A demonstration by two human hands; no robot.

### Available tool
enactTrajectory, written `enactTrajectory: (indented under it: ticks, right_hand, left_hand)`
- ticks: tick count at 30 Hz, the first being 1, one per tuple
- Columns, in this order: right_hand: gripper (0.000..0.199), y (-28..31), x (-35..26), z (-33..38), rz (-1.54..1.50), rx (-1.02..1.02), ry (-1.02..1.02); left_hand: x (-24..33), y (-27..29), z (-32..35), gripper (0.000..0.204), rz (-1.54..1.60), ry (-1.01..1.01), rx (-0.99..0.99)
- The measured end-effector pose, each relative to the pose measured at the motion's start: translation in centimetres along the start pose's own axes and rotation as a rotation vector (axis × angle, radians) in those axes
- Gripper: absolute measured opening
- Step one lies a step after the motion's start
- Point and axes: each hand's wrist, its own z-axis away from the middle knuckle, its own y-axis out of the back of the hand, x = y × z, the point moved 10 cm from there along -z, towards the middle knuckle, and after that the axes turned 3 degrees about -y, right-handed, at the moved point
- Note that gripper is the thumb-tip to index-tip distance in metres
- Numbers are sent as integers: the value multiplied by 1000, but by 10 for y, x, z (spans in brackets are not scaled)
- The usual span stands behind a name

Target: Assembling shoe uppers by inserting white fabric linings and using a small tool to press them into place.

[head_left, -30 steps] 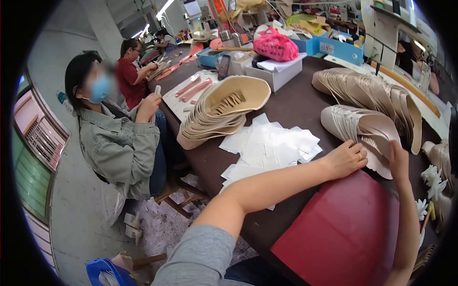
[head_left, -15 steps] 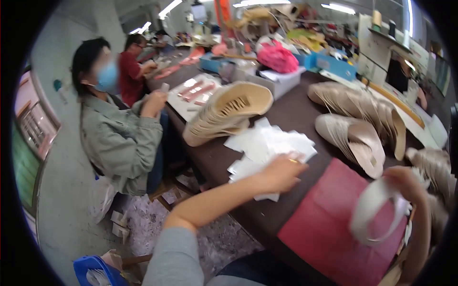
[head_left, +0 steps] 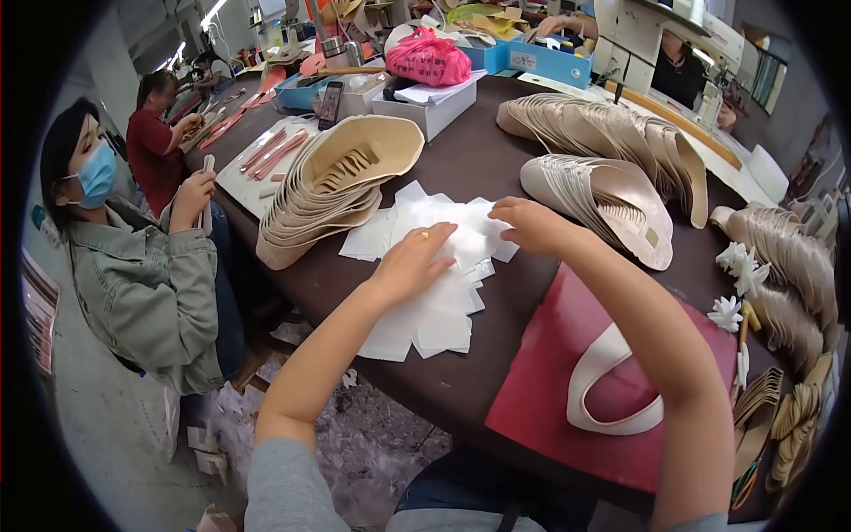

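A loose pile of thin white sheet pieces (head_left: 425,310) lies fanned out on the dark table. My left hand (head_left: 412,264) rests on the pile, fingers extended and thumb apart. At the pile's right edge is my right hand (head_left: 539,225), its fingers bent and apart over the pieces, with nothing visible in its grasp. Beneath my right forearm, a cream curved upper piece (head_left: 581,390) lies on a red mat (head_left: 532,377), partly hidden by that arm.
Stacks of nested beige shoe uppers stand left (head_left: 297,208), right (head_left: 612,199) and far right (head_left: 789,244). Behind are a white box (head_left: 430,111) topped by a pink bag (head_left: 430,58) and a blue box (head_left: 550,64). A masked person (head_left: 146,284) sits at left.
My right hand has left the cream upper piece, which now lies flat on the red mat, and moved left to the white pile. My left hand has shifted left. The view has turned.
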Motion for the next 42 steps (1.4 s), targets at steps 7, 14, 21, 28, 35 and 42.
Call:
enactTrajectory:
  ticks: [7, 14, 21, 28, 35, 42]
  right_hand:
    - [42, -10, 38, -34, 17, -246, -279]
    - [45, -13, 48, -43, 81, -241, -299]
    - [50, -20, 63, -48, 28, -292, -412]
    - [53, -18, 59, -53, 93, -262, -422]
    - [47, -5, 66, -40, 51, -209, -542]
    - [33, -2, 68, -35, 28, -128, -518]
  left_hand:
    - [-14, -9, -21, 64, -72, -19, -186]
    - [-25, -12, -50, 76, -75, -49, -282]
    - [-31, -29, -71, 91, -53, 77, -602]
    - [-26, -27, -73, 96, -63, 134, -663]
    - [-25, -31, -85, 108, -163, 162, -761]
    - [-22, -43, -90, 119, -284, 155, -873]
